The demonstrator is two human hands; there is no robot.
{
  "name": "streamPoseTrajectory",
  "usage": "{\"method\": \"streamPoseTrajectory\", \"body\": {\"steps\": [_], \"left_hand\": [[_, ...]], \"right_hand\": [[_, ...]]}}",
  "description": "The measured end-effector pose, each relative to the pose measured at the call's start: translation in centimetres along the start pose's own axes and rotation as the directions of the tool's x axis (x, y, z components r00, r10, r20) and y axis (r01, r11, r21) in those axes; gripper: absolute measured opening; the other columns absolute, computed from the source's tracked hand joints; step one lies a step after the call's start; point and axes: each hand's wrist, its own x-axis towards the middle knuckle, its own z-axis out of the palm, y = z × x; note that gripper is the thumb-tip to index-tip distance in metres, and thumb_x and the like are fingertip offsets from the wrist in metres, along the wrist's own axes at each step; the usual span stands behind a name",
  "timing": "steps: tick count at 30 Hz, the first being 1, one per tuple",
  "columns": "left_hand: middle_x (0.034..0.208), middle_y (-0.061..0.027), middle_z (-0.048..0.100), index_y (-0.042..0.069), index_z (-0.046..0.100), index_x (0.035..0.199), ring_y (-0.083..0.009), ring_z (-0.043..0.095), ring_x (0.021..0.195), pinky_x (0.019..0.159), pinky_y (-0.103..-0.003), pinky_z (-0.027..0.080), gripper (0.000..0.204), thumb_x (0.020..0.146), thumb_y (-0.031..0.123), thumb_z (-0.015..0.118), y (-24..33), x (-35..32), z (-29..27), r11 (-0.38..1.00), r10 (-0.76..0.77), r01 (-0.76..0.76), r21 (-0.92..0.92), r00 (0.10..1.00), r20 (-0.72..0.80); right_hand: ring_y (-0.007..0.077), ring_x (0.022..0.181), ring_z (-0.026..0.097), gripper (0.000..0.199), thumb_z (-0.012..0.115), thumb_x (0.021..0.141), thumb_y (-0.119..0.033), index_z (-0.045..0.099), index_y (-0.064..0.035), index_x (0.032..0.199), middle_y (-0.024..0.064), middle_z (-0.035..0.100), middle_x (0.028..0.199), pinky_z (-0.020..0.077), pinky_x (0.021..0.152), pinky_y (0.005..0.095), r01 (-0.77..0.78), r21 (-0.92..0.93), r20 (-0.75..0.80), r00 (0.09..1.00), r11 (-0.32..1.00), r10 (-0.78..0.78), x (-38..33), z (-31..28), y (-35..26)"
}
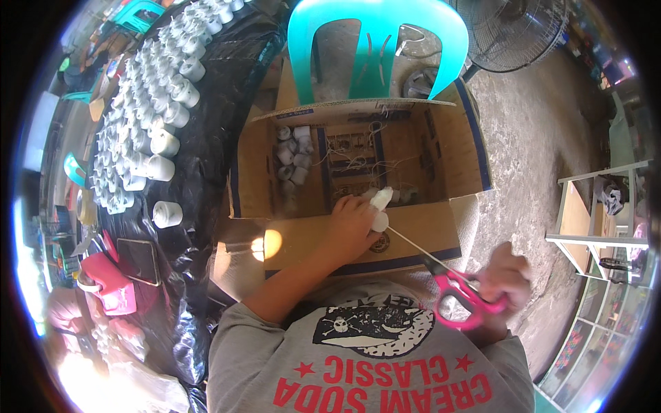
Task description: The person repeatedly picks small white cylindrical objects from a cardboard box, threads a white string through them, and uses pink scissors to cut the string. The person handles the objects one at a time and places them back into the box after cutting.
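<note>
My left hand (350, 224) grips small white cylinders (380, 206) over the front wall of an open cardboard box (421, 230). A white string runs from them down to my right hand (502, 279). That hand holds pink-handled scissors (460, 294), whose blades point up toward the string. Inside the box lie several more white cylinders (292, 155) and loose string ends.
On my left a table with black plastic sheeting (213, 131) carries rows of white cylinders (148, 103), a dark phone (140, 260) and a pink object (110, 282). A turquoise plastic chair (375, 41) stands behind the box, a fan (513, 31) at the back right, a white shelf (595, 220) at right.
</note>
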Motion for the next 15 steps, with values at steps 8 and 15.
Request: {"method": "streamPoseTrajectory", "body": {"steps": [8, 15], "left_hand": [[0.113, -0.0185, 0.061, 0.002, 0.043, 0.136, -0.0362, 0.053, 0.116, 0.101, -0.047, 0.039, 0.070, 0.077, 0.025, 0.073, -3.9, 2.8, 2.6, 0.950, -0.138, 0.187, -0.248, 0.970, 0.201], [0.112, -0.0174, 0.064, 0.004, 0.051, 0.121, -0.0374, 0.060, 0.109, 0.088, -0.045, 0.050, 0.045, 0.082, 0.019, 0.066, -15.8, 5.1, 1.3, 0.858, -0.492, 0.449, 0.249, 0.857, 0.152]], "right_hand": [[0.0105, 0.066, 0.051, 0.018, 0.069, 0.087, -0.018, 0.060, -0.0180, 0.072, -0.0038, 0.050, 0.077, 0.0334, 0.075, 0.0306, 0.138, 0.510, -0.132, 0.988, 0.849, -0.081, 1.8, -6.1, -4.7], [0.0173, 0.093, 0.056, 0.012, 0.060, 0.093, -0.020, 0.057, -0.0145, 0.083, 0.0000, 0.057, 0.091, 0.0411, 0.092, 0.0412, -0.025, 0.729, 0.021, 1.000, 0.684, 0.014, 0.2, -8.1, -3.8]]}}
